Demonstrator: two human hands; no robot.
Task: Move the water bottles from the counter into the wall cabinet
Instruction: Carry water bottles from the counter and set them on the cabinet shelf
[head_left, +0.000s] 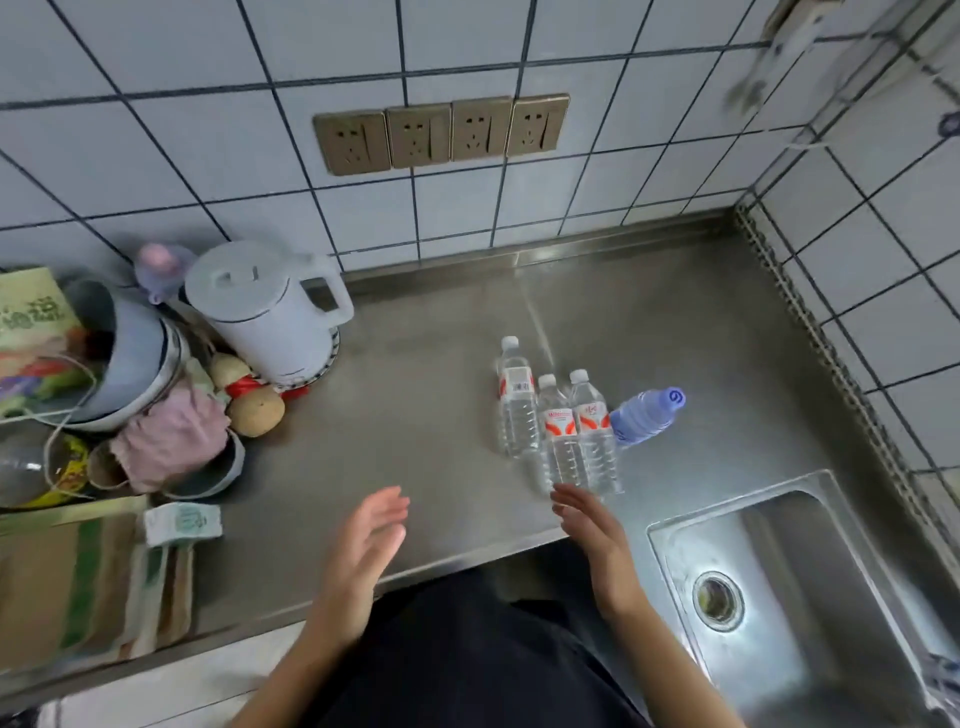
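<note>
Empty and loose-fingered, my left hand (363, 551) and right hand (592, 540) hover apart, I judge to bracket the water bottles (558, 436) bunched on the counter (415, 426).

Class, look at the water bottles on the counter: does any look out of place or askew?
Yes. The blue bottle looks tipped over, its cap pointing away to the right, while the three clear red-labelled bottles beside it stand upright. No spill shows.

counter (415, 405): brushed steel | bottles (558, 441): clear plastic | wall (208, 130): glossy tile
</note>
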